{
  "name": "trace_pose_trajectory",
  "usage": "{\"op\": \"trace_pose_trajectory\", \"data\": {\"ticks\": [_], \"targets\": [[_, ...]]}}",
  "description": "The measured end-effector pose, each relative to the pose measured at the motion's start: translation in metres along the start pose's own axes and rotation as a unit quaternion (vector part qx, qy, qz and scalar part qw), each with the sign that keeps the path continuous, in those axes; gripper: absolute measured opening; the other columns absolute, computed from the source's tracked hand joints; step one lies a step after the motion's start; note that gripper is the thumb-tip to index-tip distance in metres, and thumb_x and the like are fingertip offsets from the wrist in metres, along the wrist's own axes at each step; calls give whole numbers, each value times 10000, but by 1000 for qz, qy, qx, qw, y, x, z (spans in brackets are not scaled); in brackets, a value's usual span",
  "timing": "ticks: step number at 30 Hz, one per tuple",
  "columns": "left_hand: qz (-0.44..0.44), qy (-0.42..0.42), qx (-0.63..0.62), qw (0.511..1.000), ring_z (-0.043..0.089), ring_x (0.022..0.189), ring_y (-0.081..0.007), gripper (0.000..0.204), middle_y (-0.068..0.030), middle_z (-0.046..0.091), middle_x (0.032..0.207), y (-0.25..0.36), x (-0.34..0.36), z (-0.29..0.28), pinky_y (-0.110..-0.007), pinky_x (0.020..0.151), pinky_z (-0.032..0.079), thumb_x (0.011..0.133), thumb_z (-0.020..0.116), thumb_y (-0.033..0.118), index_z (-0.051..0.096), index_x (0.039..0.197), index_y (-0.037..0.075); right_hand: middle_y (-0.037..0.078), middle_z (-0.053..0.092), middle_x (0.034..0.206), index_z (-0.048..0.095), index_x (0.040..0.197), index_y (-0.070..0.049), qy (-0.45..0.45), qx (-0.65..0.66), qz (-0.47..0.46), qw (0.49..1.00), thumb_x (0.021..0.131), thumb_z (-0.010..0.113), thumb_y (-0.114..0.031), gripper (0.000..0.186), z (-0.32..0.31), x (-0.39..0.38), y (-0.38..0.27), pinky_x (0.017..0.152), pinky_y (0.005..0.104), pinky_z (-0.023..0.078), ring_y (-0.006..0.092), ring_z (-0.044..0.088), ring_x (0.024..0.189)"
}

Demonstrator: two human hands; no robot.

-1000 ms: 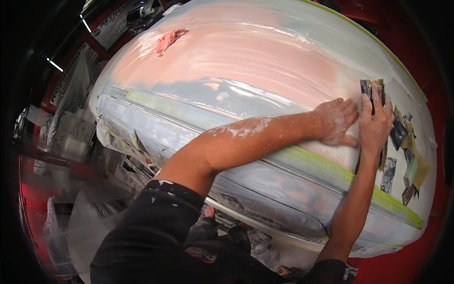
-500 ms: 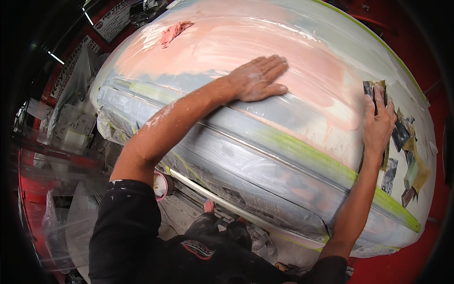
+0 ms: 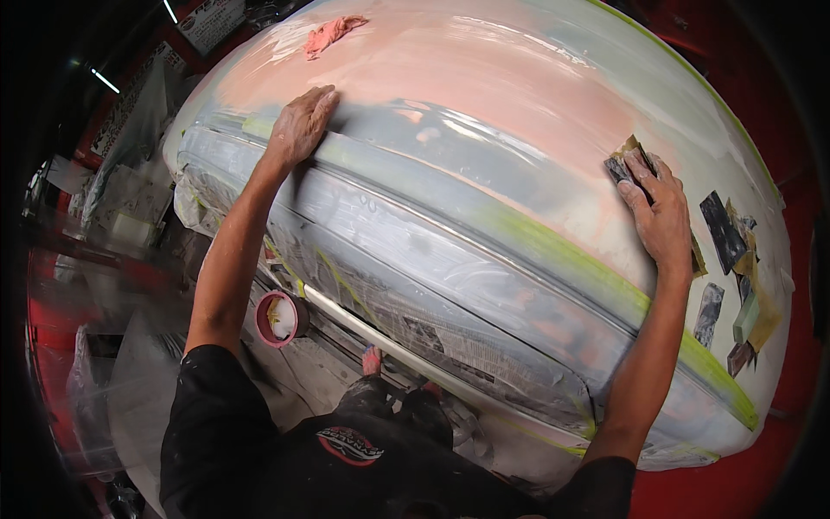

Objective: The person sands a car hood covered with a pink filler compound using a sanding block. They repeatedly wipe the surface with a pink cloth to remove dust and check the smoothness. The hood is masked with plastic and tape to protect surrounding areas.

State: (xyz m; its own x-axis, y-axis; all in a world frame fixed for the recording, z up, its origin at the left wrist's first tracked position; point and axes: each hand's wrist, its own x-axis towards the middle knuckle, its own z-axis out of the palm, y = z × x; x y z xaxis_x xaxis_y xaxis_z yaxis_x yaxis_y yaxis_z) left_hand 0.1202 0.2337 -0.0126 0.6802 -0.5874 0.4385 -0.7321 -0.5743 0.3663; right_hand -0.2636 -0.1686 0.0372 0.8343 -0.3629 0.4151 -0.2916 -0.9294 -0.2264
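My left hand [image 3: 303, 123], dusty with white, rests on the left of a large curved body panel [image 3: 467, 69], wet-streaked and patched pink, grey and white, its fingers extended. My right hand [image 3: 657, 212] grips a dark sanding pad with tan paper edges [image 3: 625, 154] against the panel's right side. Beside it lie several strips of dark and tan sandpaper [image 3: 722, 227] and a pale green block [image 3: 745, 320]. A crumpled pink rag [image 3: 333, 35] sits up at the top left. A yellow-green taped strip [image 3: 605, 281] runs along the lower edge.
Below the panel, a red-rimmed container [image 3: 264, 318] stands near my left arm, beside a pale rail [image 3: 346, 318]. Plastic sheeting [image 3: 130, 164] and red structures [image 3: 60, 311] are at the left. My feet [image 3: 372, 359] show underneath on the grey floor.
My left hand has swept left across the panel from beside my right hand. My right hand has shifted slightly left with the pad, leaving the sandpaper strips more exposed.
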Motion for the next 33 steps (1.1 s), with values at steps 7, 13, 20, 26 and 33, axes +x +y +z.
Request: {"op": "trace_pose_trajectory", "data": {"ticks": [7,13,20,26,33], "targets": [[-38,107,-83,990,699,1052,-395,590,-229,729,1141,1,-24,-2,-429,930,538,1063,467,537,731,1191,26,233,542,1493,709,1326,-97,-99,-7,-67,993,908,697,-258,448,-26,-26,18,1154,464,377,418,503,1340],[14,111,-59,992,675,1129,-395,648,-217,725,1193,10,-23,-2,-438,1001,515,1051,456,560,729,1194,-10,232,547,1496,726,1297,-75,-114,43,-100,988,884,709,-222,439,4,9,-22,1152,488,372,408,524,1313],[19,116,-71,991,663,1136,-397,548,-213,724,1192,11,-22,-3,-427,992,509,1053,500,484,726,1196,5,207,579,1428,721,1317,-181,-90,2,-245,965,963,610,-360,412,138,176,-185,1071,515,433,453,562,1194],[2,91,4,996,695,1034,-361,609,-165,760,1075,2,-23,-5,-434,929,540,1057,449,547,772,1083,31,200,578,1429,709,1328,-152,-117,33,-271,955,961,631,-307,405,117,148,-163,1092,505,419,446,560,1218],[37,70,-4,997,713,913,-348,616,-176,757,927,16,-19,-10,-443,881,550,1052,476,543,768,986,5,261,539,1490,715,1290,-29,-129,1,-166,978,918,654,-183,407,44,66,-80,1135,488,383,438,513,1345]]}}
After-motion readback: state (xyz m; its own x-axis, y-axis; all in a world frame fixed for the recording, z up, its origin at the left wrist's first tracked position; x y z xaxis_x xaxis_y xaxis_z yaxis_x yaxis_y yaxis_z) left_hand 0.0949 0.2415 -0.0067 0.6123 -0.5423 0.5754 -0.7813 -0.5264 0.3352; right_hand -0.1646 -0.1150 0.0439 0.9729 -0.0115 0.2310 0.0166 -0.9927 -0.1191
